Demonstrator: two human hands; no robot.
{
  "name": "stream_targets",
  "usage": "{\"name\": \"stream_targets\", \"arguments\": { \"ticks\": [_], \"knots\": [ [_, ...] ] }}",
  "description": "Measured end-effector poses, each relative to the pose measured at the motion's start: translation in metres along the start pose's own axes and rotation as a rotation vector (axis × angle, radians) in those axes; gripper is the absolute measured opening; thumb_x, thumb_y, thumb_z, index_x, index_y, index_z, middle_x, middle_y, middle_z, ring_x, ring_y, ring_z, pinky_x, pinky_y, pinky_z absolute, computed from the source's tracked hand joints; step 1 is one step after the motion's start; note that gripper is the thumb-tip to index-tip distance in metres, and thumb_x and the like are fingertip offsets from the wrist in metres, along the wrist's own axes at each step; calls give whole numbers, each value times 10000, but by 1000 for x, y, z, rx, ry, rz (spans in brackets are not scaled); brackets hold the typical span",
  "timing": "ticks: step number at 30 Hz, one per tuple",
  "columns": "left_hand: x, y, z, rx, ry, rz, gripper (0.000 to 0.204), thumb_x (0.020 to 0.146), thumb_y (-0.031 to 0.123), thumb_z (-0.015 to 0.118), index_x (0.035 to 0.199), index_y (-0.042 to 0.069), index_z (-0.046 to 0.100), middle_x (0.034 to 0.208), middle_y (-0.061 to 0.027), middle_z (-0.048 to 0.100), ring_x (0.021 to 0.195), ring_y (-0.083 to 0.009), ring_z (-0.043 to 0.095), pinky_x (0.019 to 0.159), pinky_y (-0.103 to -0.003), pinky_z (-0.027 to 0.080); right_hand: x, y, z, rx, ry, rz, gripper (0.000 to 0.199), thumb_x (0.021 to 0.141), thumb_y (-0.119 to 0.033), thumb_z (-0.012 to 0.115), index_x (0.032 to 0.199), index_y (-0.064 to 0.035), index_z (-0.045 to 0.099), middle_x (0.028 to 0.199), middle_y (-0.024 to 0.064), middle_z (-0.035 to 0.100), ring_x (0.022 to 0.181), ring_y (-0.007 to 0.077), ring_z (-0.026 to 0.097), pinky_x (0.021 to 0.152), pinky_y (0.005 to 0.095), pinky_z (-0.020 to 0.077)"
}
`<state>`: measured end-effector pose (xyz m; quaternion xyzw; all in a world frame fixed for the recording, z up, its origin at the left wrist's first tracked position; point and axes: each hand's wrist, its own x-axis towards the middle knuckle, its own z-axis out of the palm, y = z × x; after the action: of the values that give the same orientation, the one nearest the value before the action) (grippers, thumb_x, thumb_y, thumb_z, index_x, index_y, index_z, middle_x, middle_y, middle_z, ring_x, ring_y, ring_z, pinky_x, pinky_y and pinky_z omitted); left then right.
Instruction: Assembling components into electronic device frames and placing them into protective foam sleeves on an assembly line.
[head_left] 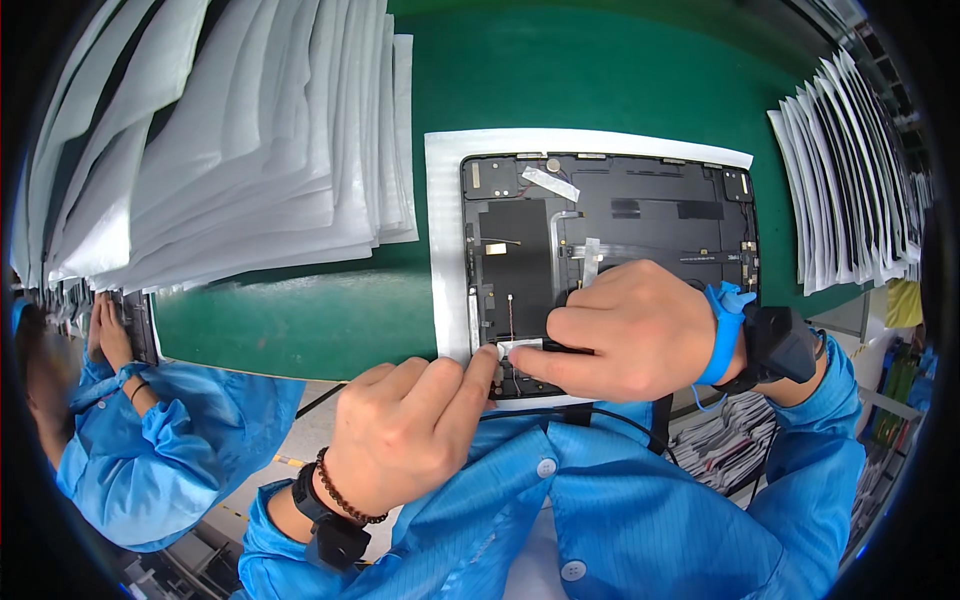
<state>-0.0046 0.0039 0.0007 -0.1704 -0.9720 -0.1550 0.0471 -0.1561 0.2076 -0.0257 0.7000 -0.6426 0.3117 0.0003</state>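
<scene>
A black tablet or laptop housing point(660, 180), its inside facing up, lies on a white foam sheet point(446, 250). At its lower left edge is a small strip of white tape point(526, 345) beside a thin cable. My left hand point(405, 420) is closed, its fingers bent and its index fingertip at the strip's left end. From the right, my right hand point(640, 330) rests across the housing, its index finger reaching to the same strip and the other fingers folded. Its palm hides part of the housing. Another piece of tape point(590, 262) shows above my right hand.
Stacked white foam sleeves point(250, 150) fill the left of the green table point(580, 70). A row of upright white sleeves point(845, 180) stands at the right. A co-worker in a blue sleeve point(190, 440) works at the lower left. A black cable point(620, 415) crosses by the table's front edge.
</scene>
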Motion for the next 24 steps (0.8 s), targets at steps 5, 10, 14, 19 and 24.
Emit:
{"name": "stream_targets", "arguments": {
  "ticks": [5,10,14,19,24],
  "knots": [
    [-3,-6,3,-196,90,-41,352,736,96,782,1058,0,675,692,-30,470,533,-156,553,464,-323,422,4,-5,-3,-29,-125,16,331,761,-165,661,1070,-49,677,732,30,486,601,174,592,478,322,500],
    [-8,-8,3,-376,119,-243,517,683,158,897,1070,22,583,673,-42,505,511,-141,509,460,-293,395,9,-6,-4,-38,-194,51,411,759,-181,669,1151,-60,688,740,19,507,615,161,604,479,315,508],
    [-6,-15,-2,-487,44,-400,630,703,189,935,1152,4,533,656,-21,534,540,-54,512,466,-219,379,11,-7,-5,-33,-197,82,411,754,-192,689,1145,-64,695,746,17,518,617,160,609,482,317,511],
    [4,-25,-6,-785,14,-652,440,850,119,813,1171,-32,554,672,-48,605,535,-63,561,469,-230,421,12,-6,-6,-15,-228,78,417,749,-208,728,1140,-68,697,749,12,530,616,162,614,481,320,512],
    [22,-25,0,-1039,91,-808,262,939,86,701,1116,-72,589,630,-55,630,497,-56,553,458,-236,401,10,-5,-15,81,-84,110,377,756,-171,740,1114,-61,695,730,22,510,595,164,609,455,332,487]
  ]
}}
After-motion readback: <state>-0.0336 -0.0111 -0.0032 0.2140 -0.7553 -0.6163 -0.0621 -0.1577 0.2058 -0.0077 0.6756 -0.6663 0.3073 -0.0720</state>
